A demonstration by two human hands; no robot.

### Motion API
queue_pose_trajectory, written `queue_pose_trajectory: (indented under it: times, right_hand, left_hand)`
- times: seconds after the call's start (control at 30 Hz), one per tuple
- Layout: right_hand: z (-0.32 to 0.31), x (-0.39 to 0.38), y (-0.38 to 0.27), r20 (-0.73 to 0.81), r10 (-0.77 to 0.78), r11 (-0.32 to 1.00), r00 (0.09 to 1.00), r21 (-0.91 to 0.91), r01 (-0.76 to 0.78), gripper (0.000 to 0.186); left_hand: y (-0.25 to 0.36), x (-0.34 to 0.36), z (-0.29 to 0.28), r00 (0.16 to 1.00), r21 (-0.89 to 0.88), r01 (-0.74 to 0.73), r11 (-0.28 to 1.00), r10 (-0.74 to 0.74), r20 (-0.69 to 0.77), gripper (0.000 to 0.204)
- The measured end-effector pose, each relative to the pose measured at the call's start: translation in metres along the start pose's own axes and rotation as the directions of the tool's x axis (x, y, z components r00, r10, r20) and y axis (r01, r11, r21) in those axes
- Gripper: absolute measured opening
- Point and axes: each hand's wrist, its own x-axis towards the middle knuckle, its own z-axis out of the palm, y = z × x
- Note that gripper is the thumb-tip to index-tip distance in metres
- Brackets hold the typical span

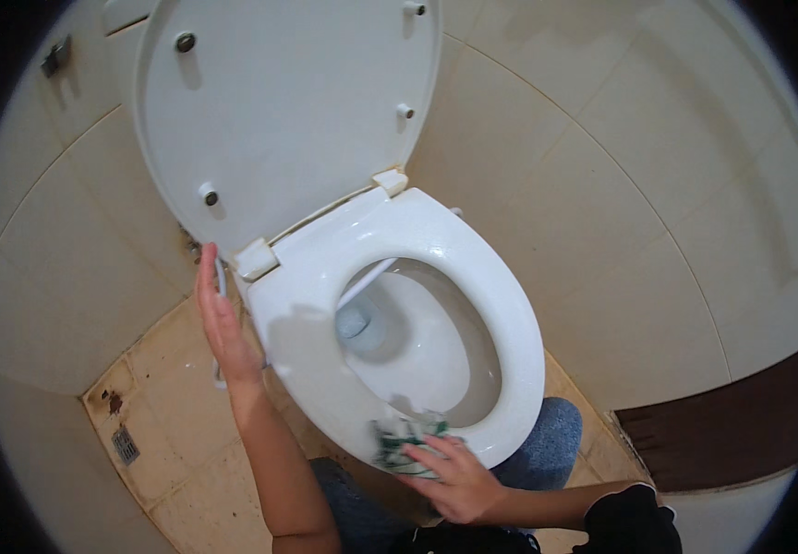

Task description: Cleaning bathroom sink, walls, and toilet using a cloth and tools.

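My right hand presses a green-and-white cloth onto the front of the white toilet seat. The seat is lowered over the bowl, which has water at its back. My left hand is held upright at the toilet's left side, fingers stretched out, close beside a pale hose; whether it touches the hose or toilet is unclear. The toilet lid stands raised behind the seat, with small bumpers on its underside.
Tiled walls curve around the toilet on both sides. A stained tile floor has a drain at the left. A dark brown panel is at the lower right. My jeans-clad knee is below the toilet's front. A metal fitting is on the left wall.
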Motion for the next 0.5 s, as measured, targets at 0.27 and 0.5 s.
queue_pose_trajectory:
  times: [0.27, 0.5]
  right_hand:
    - [-0.01, 0.237, 0.071, -0.302, -0.054, 0.968, 0.952, -0.25, -0.024, 0.047]
    - [0.004, 0.259, 0.08, -0.52, -0.086, 0.989, 0.85, 0.056, 0.135, 0.05]
  left_hand:
    - [0.015, -0.003, -0.017, 0.999, -0.044, 0.005, 0.999, -0.007, -0.04, 0.062]
    - [0.024, -0.003, -0.037, 0.997, -0.011, 0.019, 1.0, -0.019, -0.08, 0.057]
